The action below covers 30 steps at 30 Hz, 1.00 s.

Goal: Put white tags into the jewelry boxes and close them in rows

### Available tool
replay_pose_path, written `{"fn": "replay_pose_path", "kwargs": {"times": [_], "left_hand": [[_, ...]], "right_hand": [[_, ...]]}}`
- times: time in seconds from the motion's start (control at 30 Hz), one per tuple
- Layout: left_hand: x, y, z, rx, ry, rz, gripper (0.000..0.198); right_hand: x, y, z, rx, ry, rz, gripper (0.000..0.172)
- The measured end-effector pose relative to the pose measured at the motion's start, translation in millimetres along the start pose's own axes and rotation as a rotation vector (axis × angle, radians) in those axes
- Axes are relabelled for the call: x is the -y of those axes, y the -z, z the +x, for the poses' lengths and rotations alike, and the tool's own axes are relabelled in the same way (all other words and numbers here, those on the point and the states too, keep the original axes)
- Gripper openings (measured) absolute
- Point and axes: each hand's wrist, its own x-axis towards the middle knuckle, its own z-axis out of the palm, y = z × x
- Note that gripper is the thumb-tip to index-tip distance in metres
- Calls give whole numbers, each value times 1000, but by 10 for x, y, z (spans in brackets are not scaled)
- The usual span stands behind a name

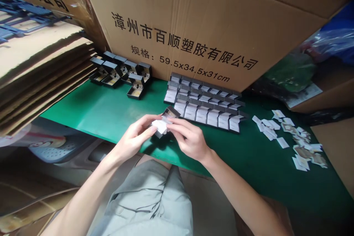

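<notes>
The desk (80, 108) has a smooth, green, slightly glossy surface. In work is a small black box (172, 111), rigid and square-edged, its lid raised, together with a flat white piece (160, 127) with straight edges and a matt, card-like face. To the left, against a large corrugated carton (179, 18) with black printing, is a group of open black boxes (111, 68) of like form, with yellowish matter visible in their bases. To the right of the box in work are close-set rows of white-lined boxes (201, 113), also hinged open. Farther right, loose white pieces (282, 142) lie scattered and overlapping, some with a brownish tone. Stacked cardboard sheets (55, 62) with rough, layered edges occupy the far left. The white piece lies directly between the two hands, over the open box near the front edge of the desk. The left grip (135, 132) is nearly closed, thumb and fingers pinching the left side of the white piece. The right grip (190, 138) has its fingers bent at the piece's right side, touching it; the thumb is hidden, so closure there cannot be told.
</notes>
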Motion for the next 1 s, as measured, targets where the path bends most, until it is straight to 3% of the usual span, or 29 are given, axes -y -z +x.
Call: {"fn": "replay_pose_path", "kwargs": {"times": [0.2, 0.37, 0.73, 0.87, 1.0], "left_hand": [[-13, 7, 0, 33, 8, 60, 41], [-43, 16, 8, 26, -14, 163, 42], [-65, 0, 28, 42, 43, 116, 50], [-78, -10, 25, 26, 60, 74, 51], [-82, -6, 22, 47, 67, 71, 47]], "right_hand": [[2, -21, -7, -8, -19, -44, 16], [-19, -20, -29, 22, 38, -102, 20], [-61, 27, -28, 104, 125, -177, 30], [-77, 66, -16, 44, 158, -322, 36], [-69, 87, 10, 17, 236, -372, 29]]}}
